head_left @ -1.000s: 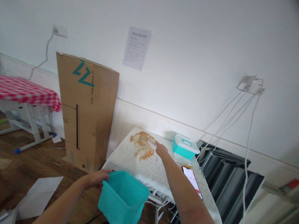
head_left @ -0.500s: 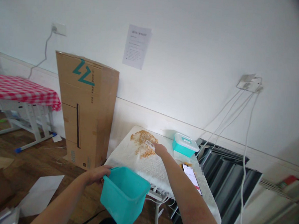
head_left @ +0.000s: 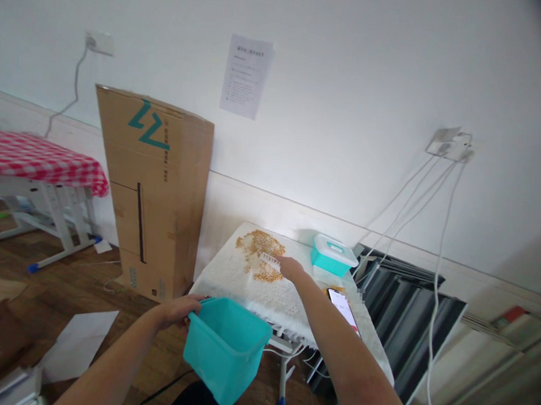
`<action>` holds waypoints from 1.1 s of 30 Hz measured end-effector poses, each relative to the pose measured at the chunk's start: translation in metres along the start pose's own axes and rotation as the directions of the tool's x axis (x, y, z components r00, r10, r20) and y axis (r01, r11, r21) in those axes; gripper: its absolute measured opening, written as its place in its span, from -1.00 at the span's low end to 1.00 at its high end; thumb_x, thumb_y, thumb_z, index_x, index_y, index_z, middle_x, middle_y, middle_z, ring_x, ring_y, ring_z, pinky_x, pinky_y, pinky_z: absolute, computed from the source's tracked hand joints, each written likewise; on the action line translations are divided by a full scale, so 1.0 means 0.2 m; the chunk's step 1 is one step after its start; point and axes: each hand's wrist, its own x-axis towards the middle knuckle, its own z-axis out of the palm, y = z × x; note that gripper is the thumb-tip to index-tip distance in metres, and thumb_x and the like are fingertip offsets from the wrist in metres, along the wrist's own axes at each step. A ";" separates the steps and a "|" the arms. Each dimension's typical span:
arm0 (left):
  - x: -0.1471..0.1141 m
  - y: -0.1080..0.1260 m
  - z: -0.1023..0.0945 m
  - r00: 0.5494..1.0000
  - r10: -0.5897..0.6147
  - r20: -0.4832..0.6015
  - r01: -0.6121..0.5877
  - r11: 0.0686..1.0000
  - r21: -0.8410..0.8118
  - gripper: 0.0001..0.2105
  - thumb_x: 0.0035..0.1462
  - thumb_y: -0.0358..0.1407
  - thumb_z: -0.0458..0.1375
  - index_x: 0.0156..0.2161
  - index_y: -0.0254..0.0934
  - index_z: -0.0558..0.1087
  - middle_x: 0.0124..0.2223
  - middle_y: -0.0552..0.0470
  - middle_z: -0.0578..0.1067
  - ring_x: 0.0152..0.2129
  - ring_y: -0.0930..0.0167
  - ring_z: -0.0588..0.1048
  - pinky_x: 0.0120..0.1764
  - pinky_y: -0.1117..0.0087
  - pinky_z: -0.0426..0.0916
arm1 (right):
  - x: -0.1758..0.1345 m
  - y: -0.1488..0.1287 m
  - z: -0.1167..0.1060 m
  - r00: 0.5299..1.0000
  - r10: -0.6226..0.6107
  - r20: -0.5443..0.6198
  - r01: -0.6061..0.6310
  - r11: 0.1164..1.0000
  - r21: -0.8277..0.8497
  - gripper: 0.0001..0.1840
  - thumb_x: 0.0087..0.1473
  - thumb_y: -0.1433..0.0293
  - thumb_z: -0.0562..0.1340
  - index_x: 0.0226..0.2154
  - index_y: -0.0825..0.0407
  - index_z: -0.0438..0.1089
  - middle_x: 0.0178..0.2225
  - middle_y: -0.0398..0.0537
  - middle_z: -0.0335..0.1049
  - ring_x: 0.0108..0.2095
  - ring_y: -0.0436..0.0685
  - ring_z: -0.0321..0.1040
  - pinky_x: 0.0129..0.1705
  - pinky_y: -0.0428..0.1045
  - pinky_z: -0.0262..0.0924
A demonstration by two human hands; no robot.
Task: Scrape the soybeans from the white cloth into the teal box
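My left hand (head_left: pixel 182 312) is closed on the left rim of a turquoise plastic bin (head_left: pixel 224 352), held at the table's front edge below the tabletop. My right hand (head_left: pixel 291 269) pinches a flat white strip with printed marks (head_left: pixel 269 261) over the table. Under and around the strip lies a spread of yellow-orange grains, like corn kernels (head_left: pixel 261 243), mixed with paler grains. They rest on a white cloth (head_left: pixel 220 279) covering the small table. The bin's inside shows turquoise walls; its bottom is partly hidden.
A lidded turquoise box (head_left: pixel 334 255) sits at the table's back right, with a phone (head_left: pixel 344 311) nearer me. A tall cardboard box (head_left: pixel 155 201) stands left of the table. Dark metal panels (head_left: pixel 396 320) and hanging white cables (head_left: pixel 433 322) are at the right. Papers (head_left: pixel 78 343) lie on the floor.
The view has shifted slightly. The strip stays among the grains in my right hand, with small movement at most. My left hand still holds the bin at the table's edge.
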 end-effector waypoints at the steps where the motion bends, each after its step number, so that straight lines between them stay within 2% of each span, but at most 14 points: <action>1: -0.01 0.00 0.00 1.000 -0.005 -0.008 0.005 1.000 0.000 -0.52 -0.21 -0.21 0.14 -0.09 -0.31 0.46 -0.40 -0.03 0.52 -0.44 0.24 0.52 -0.49 0.35 0.40 | -0.01 0.00 0.00 1.000 0.001 -0.001 -0.001 1.000 -0.002 -0.39 0.13 0.48 0.09 0.22 -0.22 0.25 -0.02 -0.01 0.49 -0.05 0.17 0.43 -0.06 0.01 0.28; 9: 0.02 -0.02 0.00 0.999 -0.041 -0.019 0.042 0.998 0.051 -0.45 -0.26 -0.24 0.10 -0.04 -0.32 0.42 -0.38 -0.03 0.50 -0.45 0.24 0.51 -0.50 0.35 0.39 | -0.07 0.03 -0.05 0.993 0.063 -0.103 -0.068 0.997 -0.043 -0.38 0.15 0.51 0.01 0.24 -0.17 0.21 0.00 0.04 0.47 -0.04 0.19 0.42 -0.10 0.02 0.26; 16: 0.04 -0.04 0.01 0.999 -0.046 0.011 0.045 0.997 0.060 -0.51 -0.21 -0.24 0.10 -0.07 -0.30 0.42 -0.42 0.01 0.48 -0.48 0.30 0.48 -0.50 0.39 0.36 | -0.14 0.01 -0.06 0.977 -0.147 -0.155 0.132 0.986 -0.101 -0.46 0.18 0.49 -0.01 0.13 -0.20 0.36 -0.02 -0.06 0.50 -0.04 0.17 0.39 -0.03 0.03 0.17; 20: 0.04 -0.03 0.04 0.998 -0.059 -0.007 0.059 0.997 0.048 -0.55 -0.20 -0.27 0.08 -0.10 -0.28 0.40 -0.44 0.03 0.45 -0.47 0.29 0.49 -0.51 0.39 0.38 | -0.13 -0.02 -0.04 0.978 -0.160 -0.130 0.147 0.984 -0.101 -0.44 0.18 0.50 -0.02 0.14 -0.23 0.34 0.00 -0.09 0.49 -0.02 0.17 0.36 -0.03 0.04 0.16; 26: 0.12 -0.08 0.18 0.994 -0.042 -0.105 0.042 0.999 -0.006 -0.63 -0.15 -0.32 0.04 -0.14 -0.27 0.34 -0.34 0.02 0.44 -0.39 0.28 0.50 -0.47 0.35 0.43 | -0.09 -0.03 0.02 0.987 -0.126 -0.099 0.121 0.991 -0.059 -0.42 0.18 0.51 -0.04 0.18 -0.21 0.30 0.03 -0.05 0.46 -0.01 0.16 0.36 -0.03 0.03 0.18; 29: 0.18 -0.12 0.28 0.979 -0.086 -0.183 0.084 0.996 -0.015 -0.68 -0.13 -0.39 0.02 -0.17 -0.25 0.31 -0.35 0.04 0.42 -0.41 0.30 0.50 -0.46 0.34 0.42 | -0.09 -0.02 0.05 0.990 -0.114 -0.078 0.110 0.993 -0.045 -0.41 0.18 0.52 -0.03 0.18 -0.20 0.31 0.02 -0.03 0.46 -0.01 0.15 0.36 -0.01 0.03 0.18; 33: 0.23 -0.17 0.41 0.952 -0.071 -0.298 0.068 0.997 -0.021 -0.78 -0.03 -0.45 -0.03 -0.21 -0.23 0.26 -0.40 0.08 0.38 -0.48 0.35 0.48 -0.50 0.39 0.37 | -0.10 0.00 0.06 0.990 -0.120 -0.072 0.117 0.992 -0.043 -0.42 0.18 0.52 -0.01 0.15 -0.23 0.34 -0.01 -0.05 0.48 -0.03 0.15 0.38 -0.03 0.02 0.21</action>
